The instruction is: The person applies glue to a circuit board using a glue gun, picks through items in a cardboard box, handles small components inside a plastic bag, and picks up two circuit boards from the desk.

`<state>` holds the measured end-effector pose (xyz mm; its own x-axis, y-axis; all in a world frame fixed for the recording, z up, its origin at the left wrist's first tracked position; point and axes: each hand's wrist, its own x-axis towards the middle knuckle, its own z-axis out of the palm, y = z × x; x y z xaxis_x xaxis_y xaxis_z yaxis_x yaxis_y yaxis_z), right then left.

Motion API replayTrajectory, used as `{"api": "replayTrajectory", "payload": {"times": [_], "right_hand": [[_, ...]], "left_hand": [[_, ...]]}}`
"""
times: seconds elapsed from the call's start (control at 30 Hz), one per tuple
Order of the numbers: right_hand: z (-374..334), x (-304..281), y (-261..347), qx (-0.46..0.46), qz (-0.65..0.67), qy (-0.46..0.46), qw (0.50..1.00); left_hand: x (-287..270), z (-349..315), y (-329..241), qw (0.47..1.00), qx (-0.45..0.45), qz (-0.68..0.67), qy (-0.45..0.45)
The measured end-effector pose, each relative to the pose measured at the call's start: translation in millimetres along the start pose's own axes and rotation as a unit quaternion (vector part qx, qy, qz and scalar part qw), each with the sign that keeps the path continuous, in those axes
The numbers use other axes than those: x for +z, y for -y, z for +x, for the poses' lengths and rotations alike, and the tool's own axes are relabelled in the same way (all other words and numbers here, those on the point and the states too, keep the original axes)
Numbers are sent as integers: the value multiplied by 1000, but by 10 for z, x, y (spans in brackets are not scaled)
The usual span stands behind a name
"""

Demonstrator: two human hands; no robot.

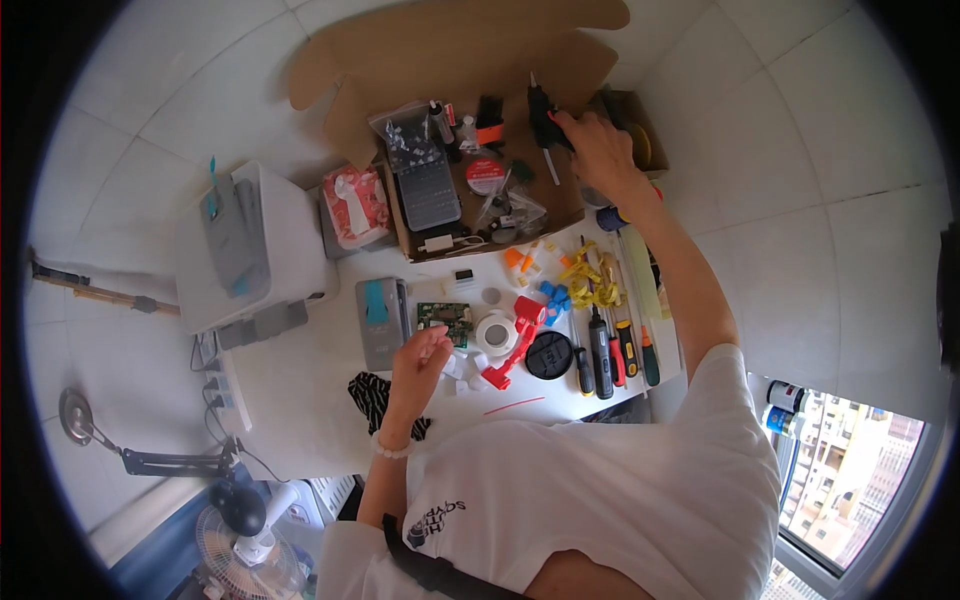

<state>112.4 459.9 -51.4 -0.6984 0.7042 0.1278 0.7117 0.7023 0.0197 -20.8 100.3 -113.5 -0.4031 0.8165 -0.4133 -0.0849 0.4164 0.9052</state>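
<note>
1. The right hand [598, 150] is stretched far forward, over the right end of the cardboard box [480, 190]. Its fingers are closed around a black tool [543, 122].
2. The black tool stands at the far right part of the box. Its long axis runs mostly away from the person, with a thin light tip [551, 168] pointing back toward the table. The hand grips it from the right side.
3. The left hand [420, 362] is close to the body, above the white table [300, 390]. The fingers are curled together near the thumb; whether they pinch something small, I cannot tell.
4. Just beyond the left fingertips lies a green circuit board [445, 320], and a white tape roll [496, 333] is to the right of it. The left hand is clearly the nearer one to both.
5. The red clamp [520, 340] lies diagonally beside the roll. Screwdrivers [612, 350] lie in a row further right, with handles toward the person.
6. The two hands are well apart, one in the box and one at the table's near side.
</note>
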Motion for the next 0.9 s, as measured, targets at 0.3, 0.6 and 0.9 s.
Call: {"api": "replayTrajectory", "payload": {"times": [0.3,0.6,0.9], "right_hand": [[345,35,108,-29,-35,180,983],[575,295,20,9,-38,286,957],[667,390,86,24,-23,333,942]], "left_hand": [[-77,-11,57,1000,-14,2,-12],[-94,62,92,1000,0,17,-8],[-117,155,60,1000,-12,-9,-15]]}}
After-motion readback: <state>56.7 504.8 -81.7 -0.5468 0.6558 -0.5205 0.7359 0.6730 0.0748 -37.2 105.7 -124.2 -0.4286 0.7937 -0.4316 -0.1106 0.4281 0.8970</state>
